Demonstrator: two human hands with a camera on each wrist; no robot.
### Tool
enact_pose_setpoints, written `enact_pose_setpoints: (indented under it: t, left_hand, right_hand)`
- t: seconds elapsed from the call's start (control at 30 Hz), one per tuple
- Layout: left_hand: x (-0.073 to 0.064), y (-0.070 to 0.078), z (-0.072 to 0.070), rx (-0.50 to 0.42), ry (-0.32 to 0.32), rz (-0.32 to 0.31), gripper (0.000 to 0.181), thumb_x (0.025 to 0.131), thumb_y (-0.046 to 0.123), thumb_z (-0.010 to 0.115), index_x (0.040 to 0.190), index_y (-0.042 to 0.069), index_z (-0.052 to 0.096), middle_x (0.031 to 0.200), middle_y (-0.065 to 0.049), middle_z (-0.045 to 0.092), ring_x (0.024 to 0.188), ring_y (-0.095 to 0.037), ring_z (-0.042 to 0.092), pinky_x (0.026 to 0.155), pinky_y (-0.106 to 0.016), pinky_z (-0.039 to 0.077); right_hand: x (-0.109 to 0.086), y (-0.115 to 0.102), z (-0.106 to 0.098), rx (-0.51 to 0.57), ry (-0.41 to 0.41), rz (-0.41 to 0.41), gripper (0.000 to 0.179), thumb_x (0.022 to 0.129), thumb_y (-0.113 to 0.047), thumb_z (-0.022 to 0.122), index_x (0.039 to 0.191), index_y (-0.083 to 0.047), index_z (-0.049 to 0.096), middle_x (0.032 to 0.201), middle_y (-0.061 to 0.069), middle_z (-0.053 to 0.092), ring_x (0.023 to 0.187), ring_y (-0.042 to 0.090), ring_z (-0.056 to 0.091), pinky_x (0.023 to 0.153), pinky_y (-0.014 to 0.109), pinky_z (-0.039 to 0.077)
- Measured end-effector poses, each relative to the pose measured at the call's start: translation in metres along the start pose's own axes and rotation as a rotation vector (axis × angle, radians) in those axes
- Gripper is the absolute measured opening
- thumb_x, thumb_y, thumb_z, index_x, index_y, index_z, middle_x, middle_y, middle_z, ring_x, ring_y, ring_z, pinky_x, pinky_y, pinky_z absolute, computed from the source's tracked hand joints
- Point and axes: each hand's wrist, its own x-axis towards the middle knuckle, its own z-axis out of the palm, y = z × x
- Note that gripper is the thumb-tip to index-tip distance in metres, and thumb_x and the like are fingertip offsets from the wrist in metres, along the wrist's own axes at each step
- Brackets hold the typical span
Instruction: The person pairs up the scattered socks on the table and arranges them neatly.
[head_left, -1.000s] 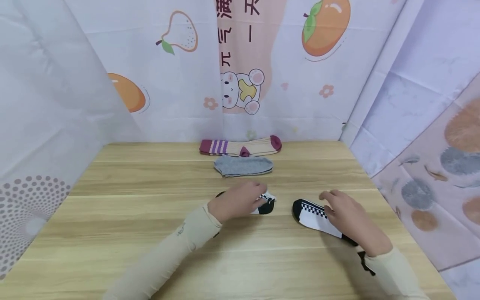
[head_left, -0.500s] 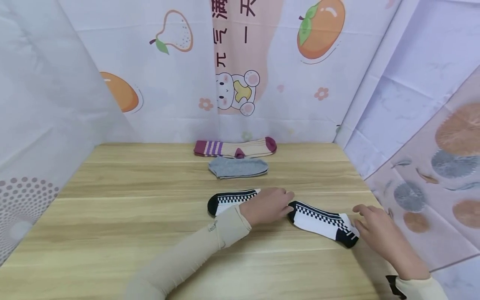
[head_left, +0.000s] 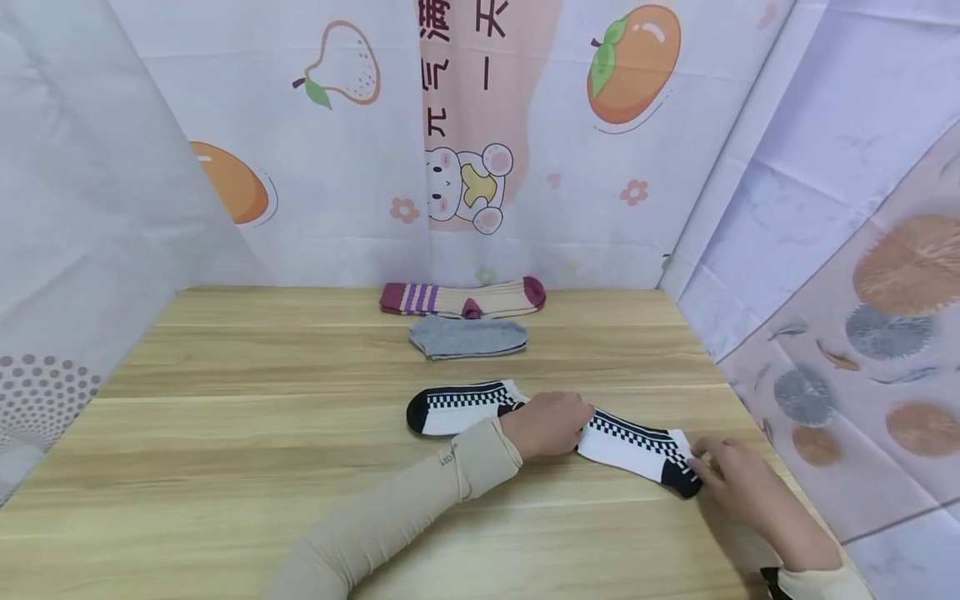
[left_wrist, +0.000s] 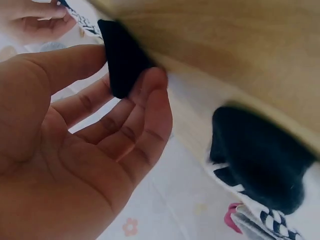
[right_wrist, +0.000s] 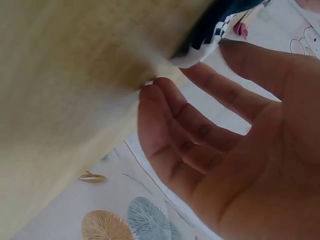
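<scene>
Two white ankle socks with black toes and heels and checkered bands lie on the table. On the right-hand sock point(head_left: 626, 454), my left hand point(head_left: 551, 423) pinches the toe end. The left wrist view shows that black toe point(left_wrist: 122, 60) between thumb and fingers. At the sock's other end is my right hand point(head_left: 746, 492), thumb and index finger on either side of the cuff, as the right wrist view shows the white cuff edge point(right_wrist: 192, 59) between them. The left-hand sock point(head_left: 457, 408) lies flat, its heel end partly hidden behind my left hand.
Farther back on the wooden table point(head_left: 262, 400) lie grey socks point(head_left: 468, 337). Behind them are cream socks point(head_left: 487, 298) with maroon ends and purple stripes. A printed curtain point(head_left: 337, 192) hangs at the table's back edge, and another patterned cloth point(head_left: 840, 350) hangs along the right.
My left hand moved right from the left-hand sock and took hold of the right-hand sock's toe. My right hand moved right along that sock to its cuff end.
</scene>
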Motion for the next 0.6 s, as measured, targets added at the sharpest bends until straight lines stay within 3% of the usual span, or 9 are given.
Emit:
enact_pose_setpoints:
  t: [0.13, 0.33, 0.6]
  left_hand:
    - [-0.002, 0.002, 0.002, -0.003, 0.001, 0.01, 0.013, 0.097, 0.01, 0.059, 0.104, 0.011, 0.07, 0.091, 0.0, 0.066, 0.073, -0.009, 0.053, 0.062, -0.022, 0.047]
    - [0.0, 0.004, 0.002, 0.009, 0.017, 0.025, 0.015, 0.092, 0.004, 0.062, 0.103, 0.01, 0.07, 0.091, -0.001, 0.069, 0.071, -0.008, 0.053, 0.061, -0.022, 0.048]
    - [0.001, 0.002, 0.004, -0.056, -0.006, 0.027, 0.018, 0.088, -0.002, 0.066, 0.102, 0.009, 0.071, 0.092, -0.002, 0.07, 0.071, -0.009, 0.051, 0.064, -0.02, 0.045]
  right_hand:
    - [0.001, -0.003, 0.002, 0.007, -0.014, 0.008, 0.014, 0.089, -0.011, 0.072, 0.094, -0.006, 0.061, 0.068, -0.003, 0.045, 0.061, 0.012, 0.042, 0.054, 0.033, 0.038]
    - [0.008, -0.008, 0.004, -0.038, 0.035, -0.113, 0.03, 0.078, 0.007, 0.071, 0.08, -0.014, 0.049, 0.068, -0.006, 0.046, 0.062, 0.01, 0.044, 0.053, 0.031, 0.04]
    - [0.012, -0.011, 0.005, -0.036, -0.037, -0.102, 0.028, 0.073, 0.011, 0.067, 0.079, -0.015, 0.058, 0.076, 0.0, 0.062, 0.07, 0.019, 0.059, 0.06, 0.042, 0.049]
